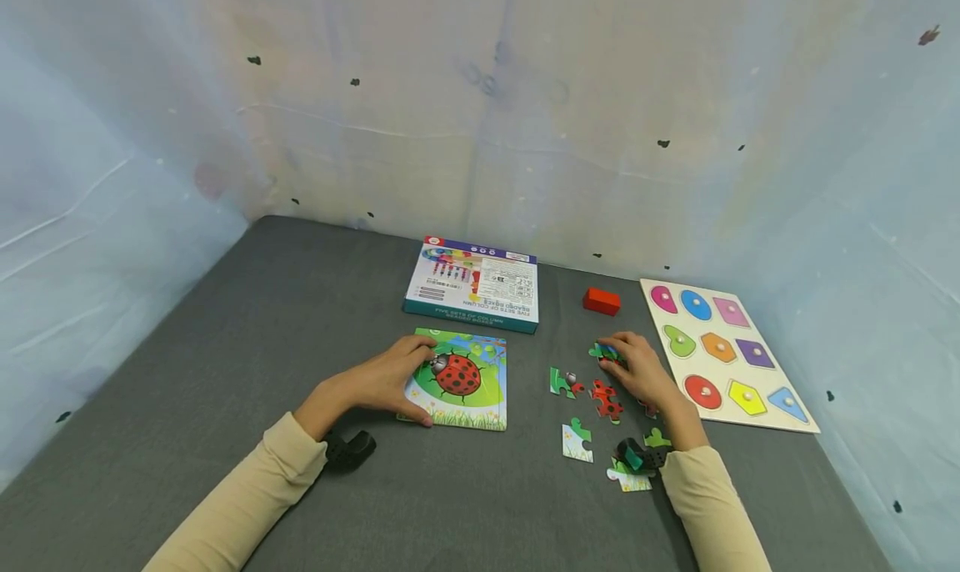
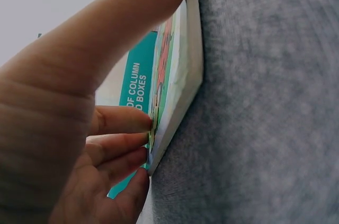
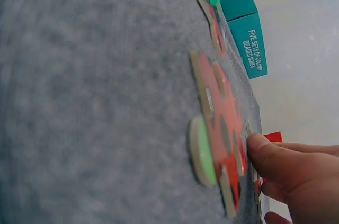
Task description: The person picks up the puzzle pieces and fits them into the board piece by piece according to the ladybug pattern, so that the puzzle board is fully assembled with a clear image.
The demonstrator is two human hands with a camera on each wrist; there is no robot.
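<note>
A square ladybug picture board [image 1: 459, 375] lies on the grey table. My left hand [image 1: 381, 380] rests at its left side, fingers spread, with the thumb on the near edge. In the left wrist view, the fingertips [image 2: 142, 121] touch the board's side. To the right, my right hand [image 1: 639, 375] pinches a green, red and dark puzzle piece [image 1: 597, 351] between thumb and fingers, which partly cover it. Closer to me lie a red spotted piece [image 1: 606, 401], a green piece with the ladybug's head [image 1: 561, 383] and a white-and-green grass piece [image 1: 577, 442].
Behind the board lies a flat box [image 1: 472, 284]. A red block [image 1: 602, 301] stands near the back. At the right lies a white shape board [image 1: 723, 351] with coloured knobbed shapes. More pieces, including a grass piece [image 1: 633, 482], lie under my right wrist. Pale sheeting [image 1: 450, 97] rises behind the table.
</note>
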